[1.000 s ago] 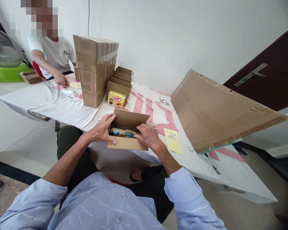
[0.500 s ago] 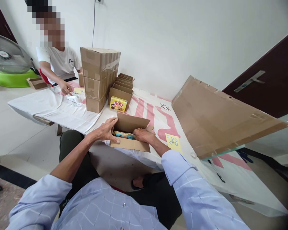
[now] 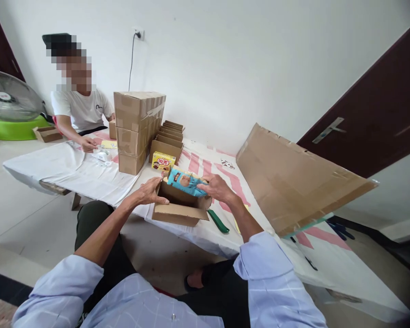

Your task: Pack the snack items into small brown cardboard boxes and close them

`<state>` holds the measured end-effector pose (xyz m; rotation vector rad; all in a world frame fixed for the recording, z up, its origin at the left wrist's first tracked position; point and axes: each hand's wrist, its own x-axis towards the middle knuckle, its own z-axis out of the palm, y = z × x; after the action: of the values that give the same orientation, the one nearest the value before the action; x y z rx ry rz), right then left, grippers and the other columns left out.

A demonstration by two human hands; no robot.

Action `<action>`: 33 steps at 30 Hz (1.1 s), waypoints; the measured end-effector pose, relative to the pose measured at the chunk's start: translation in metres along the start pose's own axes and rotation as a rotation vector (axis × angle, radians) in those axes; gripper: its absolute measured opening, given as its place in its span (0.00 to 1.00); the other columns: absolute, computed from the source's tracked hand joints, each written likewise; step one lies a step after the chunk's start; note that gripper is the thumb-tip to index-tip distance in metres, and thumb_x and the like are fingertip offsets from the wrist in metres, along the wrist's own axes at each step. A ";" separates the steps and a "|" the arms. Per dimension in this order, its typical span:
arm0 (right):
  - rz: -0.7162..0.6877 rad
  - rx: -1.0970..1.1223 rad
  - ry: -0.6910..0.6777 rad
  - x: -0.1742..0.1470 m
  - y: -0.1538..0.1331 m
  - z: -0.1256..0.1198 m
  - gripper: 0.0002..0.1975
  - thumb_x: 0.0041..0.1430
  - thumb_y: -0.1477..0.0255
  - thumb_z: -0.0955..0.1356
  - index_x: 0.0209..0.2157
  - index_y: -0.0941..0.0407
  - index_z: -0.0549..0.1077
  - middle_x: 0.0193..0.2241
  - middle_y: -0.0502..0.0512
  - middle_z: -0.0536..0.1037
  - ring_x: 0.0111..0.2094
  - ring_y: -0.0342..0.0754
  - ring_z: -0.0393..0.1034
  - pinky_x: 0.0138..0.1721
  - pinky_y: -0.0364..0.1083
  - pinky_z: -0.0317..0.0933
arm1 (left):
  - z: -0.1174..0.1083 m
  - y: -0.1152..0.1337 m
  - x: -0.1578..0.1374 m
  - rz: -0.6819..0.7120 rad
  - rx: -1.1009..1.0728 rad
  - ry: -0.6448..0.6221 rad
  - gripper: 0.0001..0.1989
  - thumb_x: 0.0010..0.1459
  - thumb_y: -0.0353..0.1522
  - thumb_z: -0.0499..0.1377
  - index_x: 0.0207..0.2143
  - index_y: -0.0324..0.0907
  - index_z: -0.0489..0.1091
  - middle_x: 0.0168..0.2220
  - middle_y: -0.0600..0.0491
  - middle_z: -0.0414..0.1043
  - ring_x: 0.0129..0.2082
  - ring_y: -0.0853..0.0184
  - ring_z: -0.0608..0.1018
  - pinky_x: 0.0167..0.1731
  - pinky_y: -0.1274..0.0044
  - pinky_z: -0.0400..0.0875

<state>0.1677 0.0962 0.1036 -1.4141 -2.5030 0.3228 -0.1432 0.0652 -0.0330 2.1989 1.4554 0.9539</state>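
Observation:
An open cardboard box [image 3: 177, 214] stands at the near edge of the cloth-covered table. My left hand [image 3: 149, 191] grips its left wall, thumb inside and fingers outside. Above the box, my right hand [image 3: 216, 187] is closed on the right end of a blue snack packet [image 3: 185, 181], which is tilted and hides part of the box's far flap. The box's inside looks dark, and its bottom is hidden. Just right of the box lies a green-handled tool [image 3: 218, 221]. Behind it is a yellow printed snack box [image 3: 163, 161].
Taped cartons [image 3: 129, 132] are stacked left of centre, beside a row of open cardboard boxes [image 3: 172, 136]. A large cardboard sheet [image 3: 294, 182] leans at the right. Across the table a co-worker [image 3: 85, 111] sits with one hand by a white object [image 3: 102, 156].
My right hand has lifted the blue packet up out of the cardboard box. My left hand stays on the box's left wall. The green-handled tool has come into sight beside the box.

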 end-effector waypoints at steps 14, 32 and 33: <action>0.153 0.818 0.030 -0.068 0.036 -0.038 0.31 0.45 0.44 0.81 0.34 0.59 0.82 0.30 0.57 0.83 0.32 0.52 0.77 0.36 0.49 0.72 | 0.007 0.032 -0.024 0.166 0.143 -0.188 0.36 0.56 0.62 0.68 0.57 0.48 0.83 0.64 0.39 0.76 0.71 0.37 0.68 0.67 0.48 0.64; 0.046 0.998 -0.204 -0.084 0.013 -0.009 0.30 0.47 0.47 0.83 0.37 0.60 0.86 0.35 0.57 0.86 0.33 0.49 0.79 0.39 0.46 0.71 | -0.024 0.074 -0.010 -0.010 -0.691 0.052 0.40 0.61 0.61 0.63 0.64 0.43 0.75 0.55 0.40 0.83 0.55 0.45 0.83 0.50 0.58 0.82; 0.031 0.997 -0.243 -0.082 0.011 -0.004 0.30 0.46 0.47 0.83 0.37 0.60 0.86 0.34 0.57 0.86 0.33 0.49 0.79 0.38 0.46 0.71 | -0.023 0.080 -0.012 -0.025 -0.761 -0.013 0.42 0.57 0.61 0.67 0.63 0.42 0.75 0.53 0.41 0.84 0.52 0.46 0.84 0.48 0.60 0.83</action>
<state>0.2188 0.0315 0.0957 -0.9952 -1.9240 1.5464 -0.1078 0.0188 0.0278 1.6100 0.8877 1.2224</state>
